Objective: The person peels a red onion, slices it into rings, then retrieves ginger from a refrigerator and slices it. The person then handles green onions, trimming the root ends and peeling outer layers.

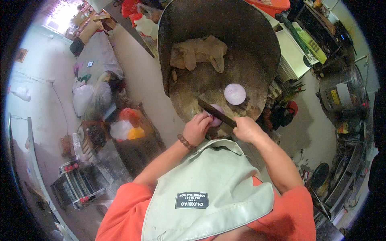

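My right hand (248, 129) grips the handle of a dark-bladed knife (215, 112). The blade slants up to the left, across a pale purple round piece (216, 120) that looks like onion. From the left, the bent fingers of my left hand (197, 129) hold that piece, close beside the blade. A second pale purple round piece (235, 94), flat face up, lies just beyond on the worn cutting surface (199, 84). How deep the blade sits cannot be told.
A high curved dark wall (217, 18) rings the far side of the cutting surface. Against it lies a crumpled beige cloth-like thing (199, 53). A white jug (146, 26) stands left, a large metal pot (343, 93) right. A roller machine (80, 183) stands lower left.
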`<state>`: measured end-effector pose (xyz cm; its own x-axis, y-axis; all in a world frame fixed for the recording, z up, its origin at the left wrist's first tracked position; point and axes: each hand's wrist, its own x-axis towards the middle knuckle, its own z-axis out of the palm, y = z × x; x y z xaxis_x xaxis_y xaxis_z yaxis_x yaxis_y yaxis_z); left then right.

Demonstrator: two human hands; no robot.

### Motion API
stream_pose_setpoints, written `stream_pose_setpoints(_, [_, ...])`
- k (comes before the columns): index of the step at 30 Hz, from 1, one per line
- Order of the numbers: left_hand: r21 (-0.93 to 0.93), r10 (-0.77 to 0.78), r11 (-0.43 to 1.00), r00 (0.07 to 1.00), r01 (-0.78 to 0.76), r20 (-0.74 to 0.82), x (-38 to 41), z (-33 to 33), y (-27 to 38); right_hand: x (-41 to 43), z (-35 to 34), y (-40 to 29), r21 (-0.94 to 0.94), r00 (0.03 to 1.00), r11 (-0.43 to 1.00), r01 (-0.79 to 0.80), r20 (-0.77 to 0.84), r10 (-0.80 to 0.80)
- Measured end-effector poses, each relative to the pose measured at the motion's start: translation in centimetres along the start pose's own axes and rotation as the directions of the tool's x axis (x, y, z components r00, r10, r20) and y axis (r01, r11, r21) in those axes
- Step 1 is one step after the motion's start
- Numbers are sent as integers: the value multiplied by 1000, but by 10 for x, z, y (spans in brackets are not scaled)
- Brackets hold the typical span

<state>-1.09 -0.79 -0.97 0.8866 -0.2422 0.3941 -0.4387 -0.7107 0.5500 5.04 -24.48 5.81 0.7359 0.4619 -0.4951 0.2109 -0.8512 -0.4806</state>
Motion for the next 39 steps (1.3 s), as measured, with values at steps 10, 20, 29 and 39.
stream_pose_setpoints(10, [32,9,999,1000,-10,22,-9,2,-6,-34,-25,-29,-79,991,988,133,-25,-135])
stream_pose_setpoints(20, [101,-44,994,994,34,98,-12,1,-9,-1,-9,-24,-39,980,986,161,-112,-165])
stream_pose_setpoints(29, [85,35,995,992,-45,123,-14,5,-15,-17,-11,-37,-133,990,983,129,-35,-135])
stream_pose_setpoints(39, [61,9,998,989,-19,149,-10,-4,-18,-2,5,-38,-84,992,992,98,-75,-104])
